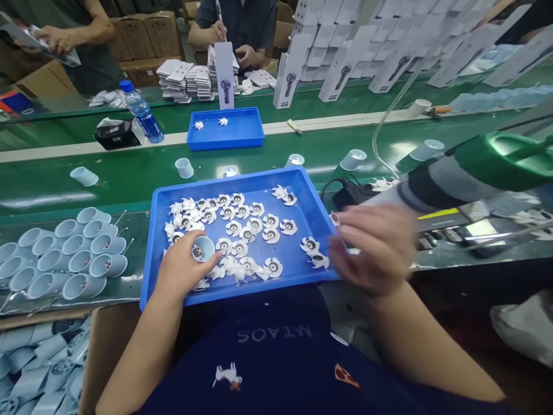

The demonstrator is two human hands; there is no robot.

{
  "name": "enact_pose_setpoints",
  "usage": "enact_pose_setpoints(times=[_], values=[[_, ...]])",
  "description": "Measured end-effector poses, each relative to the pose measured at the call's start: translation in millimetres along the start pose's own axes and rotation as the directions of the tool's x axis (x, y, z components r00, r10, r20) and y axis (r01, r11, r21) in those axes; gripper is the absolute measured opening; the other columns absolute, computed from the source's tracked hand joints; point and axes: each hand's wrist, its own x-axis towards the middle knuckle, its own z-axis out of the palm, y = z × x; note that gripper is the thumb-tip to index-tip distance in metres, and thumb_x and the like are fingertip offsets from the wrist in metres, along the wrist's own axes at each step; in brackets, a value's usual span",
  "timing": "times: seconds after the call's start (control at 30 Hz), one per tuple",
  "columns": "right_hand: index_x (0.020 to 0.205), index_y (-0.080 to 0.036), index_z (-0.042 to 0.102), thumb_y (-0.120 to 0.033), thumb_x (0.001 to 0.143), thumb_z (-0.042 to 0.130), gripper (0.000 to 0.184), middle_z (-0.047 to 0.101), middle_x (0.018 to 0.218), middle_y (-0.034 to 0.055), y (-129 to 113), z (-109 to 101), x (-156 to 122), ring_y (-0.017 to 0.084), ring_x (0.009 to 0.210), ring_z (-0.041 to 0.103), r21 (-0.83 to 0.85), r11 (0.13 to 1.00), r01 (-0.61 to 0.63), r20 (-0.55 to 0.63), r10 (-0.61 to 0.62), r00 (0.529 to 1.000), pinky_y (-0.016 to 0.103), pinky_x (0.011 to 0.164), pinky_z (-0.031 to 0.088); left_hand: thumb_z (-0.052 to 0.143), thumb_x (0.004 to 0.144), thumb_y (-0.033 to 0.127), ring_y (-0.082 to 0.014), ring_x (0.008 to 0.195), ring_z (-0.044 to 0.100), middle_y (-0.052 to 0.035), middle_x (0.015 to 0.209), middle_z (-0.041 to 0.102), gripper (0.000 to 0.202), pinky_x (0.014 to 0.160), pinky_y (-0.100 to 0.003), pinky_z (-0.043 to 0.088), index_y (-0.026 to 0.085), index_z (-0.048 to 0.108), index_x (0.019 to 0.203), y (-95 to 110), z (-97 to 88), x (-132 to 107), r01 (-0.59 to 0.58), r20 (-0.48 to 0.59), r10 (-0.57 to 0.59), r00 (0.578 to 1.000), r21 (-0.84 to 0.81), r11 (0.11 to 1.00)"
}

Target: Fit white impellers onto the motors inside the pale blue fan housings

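My left hand [184, 268] is wrapped round a light blue plastic cup-shaped housing [203, 249], its opening facing up, with a small motor-like part and wires inside. It hovers over the left front of a blue tray [235, 180]. Several white fan impellers [248, 234] lie scattered in that tray. My right hand [374, 248], blurred by motion, is at the tray's right edge with its fingers curled together. Something small and whitish shows at its fingertips, too smeared to name. Close to that hand, two impellers [314, 252] lie in the tray's right corner.
Light blue housings [80, 253] stand grouped at left, and more fill a cardboard box [108, 346] below. Several housings [185, 168] stand along the green belt [142, 170]. A grey tool with a green end [470, 167] juts in at right. Two co-workers handle boxes opposite.
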Motion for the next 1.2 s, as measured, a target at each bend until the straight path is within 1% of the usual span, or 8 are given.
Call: enact_pose_setpoints(times=[0.07, 0.17, 0.33, 0.47, 0.6, 0.77, 0.97, 1.2], values=[[0.126, -0.026, 0.064, -0.025, 0.097, 0.055, 0.03, 0.067, 0.121, 0.0082, -4.9, 22.4, 19.3, 0.028, 0.113, 0.063, -0.183, 0.983, 0.026, 0.336, 0.037, 0.941, 0.048, 0.102, 0.049, 0.069, 0.078, 0.053, -0.0304, 0.105, 0.068, -0.0096, 0.12, 0.071, 0.048, 0.089, -0.043, 0.052, 0.023, 0.063, 0.116, 0.8, -0.3, 0.3, 0.013, 0.013, -0.013, 1.0, 0.019, 1.0], [0.126, -0.012, 0.064, -0.029, 0.096, 0.059, 0.035, 0.063, 0.127, 0.0191, -1.5, 55.1, 40.7, 0.035, 0.117, 0.06, -0.404, 0.914, -0.042, 0.64, 0.316, 0.7, 0.048, 0.096, 0.051, 0.069, 0.079, 0.053, -0.0276, 0.094, 0.069, -0.008, 0.116, 0.072, 0.049, 0.083, -0.041, 0.052, 0.023, 0.062, 0.117, 3.1, -0.1, 0.6, 0.031, 0.039, -0.032, 0.999, 0.035, 0.999], [0.116, -0.012, 0.065, -0.027, 0.091, 0.065, 0.03, 0.062, 0.121, 0.0178, 5.4, 72.6, 41.3, 0.035, 0.113, 0.061, -0.443, 0.896, 0.022, 0.735, 0.349, 0.582, 0.041, 0.087, 0.052, 0.07, 0.079, 0.05, -0.0261, 0.089, 0.069, -0.0055, 0.109, 0.072, 0.045, 0.081, -0.039, 0.05, 0.023, 0.063, 0.115, 3.5, -0.4, -0.5, 0.02, 0.055, -0.021, 0.998, 0.022, 1.0], [0.128, -0.011, 0.059, -0.022, 0.093, 0.06, 0.036, 0.06, 0.124, 0.0186, 1.5, 53.3, 39.2, 0.033, 0.111, 0.063, -0.43, 0.9, 0.069, 0.777, 0.329, 0.537, 0.04, 0.087, 0.051, 0.07, 0.079, 0.05, -0.0266, 0.09, 0.069, -0.0058, 0.109, 0.072, 0.045, 0.081, -0.038, 0.05, 0.023, 0.062, 0.115, 2.9, -1.5, -1.1, 0.025, 0.059, -0.026, 0.998, 0.023, 0.999], [0.116, -0.027, 0.069, -0.023, 0.091, 0.068, 0.026, 0.067, 0.12, 0.0039, -1.3, 32.0, 38.4, 0.024, 0.109, 0.066, -0.285, 0.952, 0.111, 0.889, 0.22, 0.401, 0.033, 0.093, 0.049, 0.072, 0.078, 0.052, -0.0247, 0.083, 0.068, -0.0068, 0.112, 0.073, 0.049, 0.08, -0.038, 0.051, 0.023, 0.063, 0.116, 2.6, -1.4, -1.0, 0.015, 0.049, -0.016, 0.999, 0.029, 0.999], [0.124, -0.021, 0.067, -0.022, 0.1, 0.05, 0.029, 0.066, 0.123, 0.0096, -5.5, 35.5, 33.4, 0.029, 0.115, 0.064, -0.334, 0.937, 0.106, 0.858, 0.256, 0.445, 0.038, 0.094, 0.049, 0.071, 0.077, 0.055, -0.0237, 0.077, 0.067, -0.0052, 0.106, 0.073, 0.05, 0.077, -0.037, 0.051, 0.024, 0.063, 0.115, 3.1, -0.1, -0.7, 0.015, 0.029, -0.016, 0.999, 0.034, 0.999], [0.122, -0.016, 0.065, -0.018, 0.098, 0.05, 0.029, 0.066, 0.117, 0.0128, -17.4, 52.6, 37.4, 0.028, 0.108, 0.066, -0.37, 0.921, 0.117, 0.849, 0.285, 0.444, 0.041, 0.089, 0.051, 0.076, 0.072, 0.051, -0.032, 0.107, 0.064, -0.0092, 0.116, 0.067, 0.052, 0.092, -0.043, 0.05, 0.024, 0.058, 0.113, 1.8, 4.3, -2.3, 0.01, -0.105, -0.014, 0.994, -0.039, 0.999], [0.118, -0.013, 0.064, -0.034, 0.1, 0.062, 0.028, 0.067, 0.114, 0.0089, -21.1, 63.2, 46.1, 0.021, 0.104, 0.066, -0.435, 0.9, -0.02, 0.807, 0.4, 0.434, 0.042, 0.093, 0.056, 0.067, 0.073, 0.04, -0.028, 0.111, 0.061, -0.01, 0.123, 0.058, 0.061, 0.098, -0.045, 0.049, 0.022, 0.043, 0.127, -7.3, 9.5, -0.7, 0.04, -0.194, -0.077, 0.978, -0.187, 0.981]])
